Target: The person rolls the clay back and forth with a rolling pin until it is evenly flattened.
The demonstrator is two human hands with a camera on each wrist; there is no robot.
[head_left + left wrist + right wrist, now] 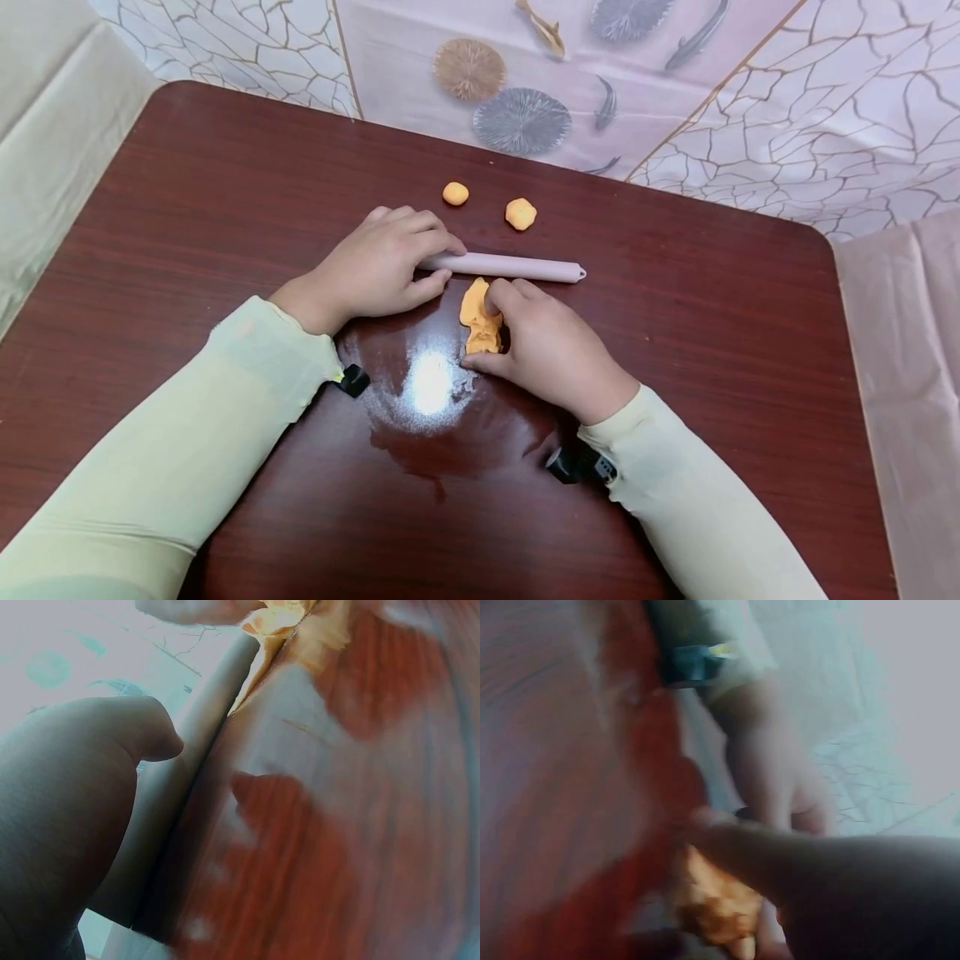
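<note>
A pale pink rolling pin (517, 267) lies crosswise on the table, with a small loop at its right end. My left hand (382, 262) holds its left end, fingers over the far side and thumb at the near side. The thumb (97, 742) shows against the pin in the left wrist view. Just in front of the pin, my right hand (555, 346) grips a torn, uneven piece of orange clay (474, 308) between thumb and curled fingers. Part of the clay is hidden by that hand. In the blurred right wrist view, the clay (716, 900) shows beneath the thumb.
Beyond the pin sit two small orange lumps, a smooth one (455, 194) and a knobbly one (521, 214). The dark red table (720, 333) bears smeared, shiny patches and a bright reflection nearer me. A patterned cloth (405, 75) hangs behind the far edge.
</note>
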